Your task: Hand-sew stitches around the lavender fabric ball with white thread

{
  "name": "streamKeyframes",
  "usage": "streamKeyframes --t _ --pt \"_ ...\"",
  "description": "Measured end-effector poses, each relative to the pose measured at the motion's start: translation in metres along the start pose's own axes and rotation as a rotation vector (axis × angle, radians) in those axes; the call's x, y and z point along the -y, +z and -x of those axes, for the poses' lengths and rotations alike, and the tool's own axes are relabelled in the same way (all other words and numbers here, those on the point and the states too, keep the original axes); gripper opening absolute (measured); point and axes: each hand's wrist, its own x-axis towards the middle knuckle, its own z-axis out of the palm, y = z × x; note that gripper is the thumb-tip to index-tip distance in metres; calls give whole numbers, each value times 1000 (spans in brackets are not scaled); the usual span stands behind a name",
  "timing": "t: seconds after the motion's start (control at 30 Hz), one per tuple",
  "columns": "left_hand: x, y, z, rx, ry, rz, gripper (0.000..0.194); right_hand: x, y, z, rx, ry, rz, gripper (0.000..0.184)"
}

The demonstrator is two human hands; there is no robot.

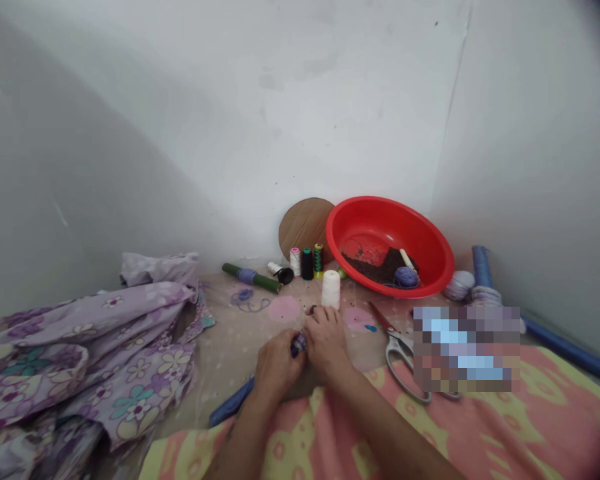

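Note:
My left hand (279, 361) is closed around a small dark purple bundle (299, 343), which looks like wound yarn or cloth. Its fingers wrap over most of it. Right beside it, my right hand (326, 339) presses against the same bundle with bent fingers, its knuckles facing up. A blue wrapped rod (233, 401) lies under my left forearm; whether it joins the bundle is hidden. Just beyond my right fingertips stands a white thread cone (331, 289). Grey-handled scissors (399, 350) with a red part near the blades lie to the right.
Behind are thread spools (307, 264), a green tube wound with purple yarn (250, 277), a cardboard disc (305, 227) and a red basin (390, 207) holding a purple yarn ball. Floral cloth (145, 347) lies left; a pink-yellow blanket (380, 427) covers the front.

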Motion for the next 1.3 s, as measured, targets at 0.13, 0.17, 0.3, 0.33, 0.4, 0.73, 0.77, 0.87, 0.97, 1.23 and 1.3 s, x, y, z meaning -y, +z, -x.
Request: streamKeyframes --t 0.13,0.17,0.3,0.33,0.4,0.73,0.77,0.87,0.97,1.23,1.3 --pt "-1 -1 0 1 -2 6 34 -11 5 -8 -165 110 -329 17" --pt "-1 -2 0 2 -5 13 35 -14 4 -10 -215 141 -415 17" --pt "0 -4 -2 32 -27 43 36 -20 -1 -11 -269 317 -866 20" --pt "0 -4 -3 35 -24 51 35 -20 -4 -10 -246 366 -994 20" --pt "1 -5 -4 31 -15 64 35 -18 -9 -8 -192 427 -1209 19" --pt "3 -5 -4 26 -15 79 36 -30 -24 -4 -370 449 -1354 16" --pt "3 -5 -4 26 -14 80 36 -33 -25 -3 -412 455 -1341 16" --pt "3 -5 -4 26 -21 73 37 -40 -28 -4 -504 492 -1314 16" --pt "3 -5 -5 32 -22 71 37 -45 -33 -4 -555 504 -1311 17" --pt "4 -7 -6 53 -30 56 36 -51 -46 -5 -653 526 -1290 18" --pt "4 -7 -6 52 -27 53 36 -53 -47 -5 -666 534 -1273 18"
